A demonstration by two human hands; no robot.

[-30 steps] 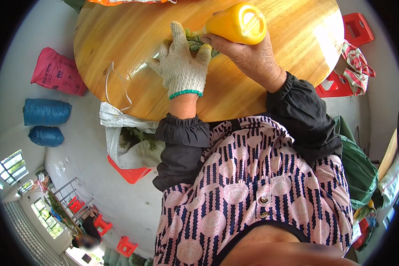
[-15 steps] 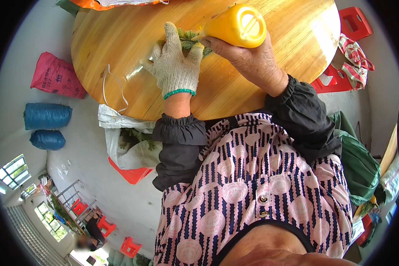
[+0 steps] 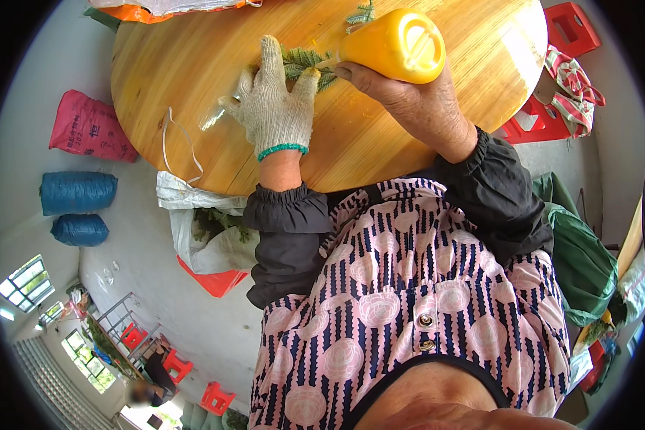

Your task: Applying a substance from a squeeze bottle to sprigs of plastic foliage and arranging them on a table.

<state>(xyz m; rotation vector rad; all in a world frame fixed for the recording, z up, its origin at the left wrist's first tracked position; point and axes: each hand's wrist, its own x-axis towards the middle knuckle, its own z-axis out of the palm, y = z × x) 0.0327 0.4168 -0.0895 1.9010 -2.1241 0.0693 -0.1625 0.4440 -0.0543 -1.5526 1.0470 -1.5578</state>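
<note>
My left hand [image 3: 276,115], in a pale knitted glove with a green cuff, lies over a green leafy sprig [image 3: 301,63] on the round wooden table [image 3: 193,57]. Its fingers are spread, the thumb against the sprig. In my bare right hand [image 3: 426,104] is a yellow squeeze bottle [image 3: 394,46], tipped so that its base faces up and its narrow nozzle points left at the sprig. My right fingers wrap round the bottle and are partly hidden behind it. Another green sprig [image 3: 362,13] lies beyond the bottle.
An open white sack [image 3: 186,240] of greenery stands by the table's near left edge, with a thin cord [image 3: 183,147] lying on the tabletop. Pink [image 3: 89,129] and blue bags [image 3: 79,192] are at left. Red stools [image 3: 572,30] stand at right. Another person [image 3: 154,369] is far off at lower left.
My right hand has moved the bottle slightly to the right, its nozzle still near the sprig. A second sprig has come into view behind the bottle. My left hand has barely shifted.
</note>
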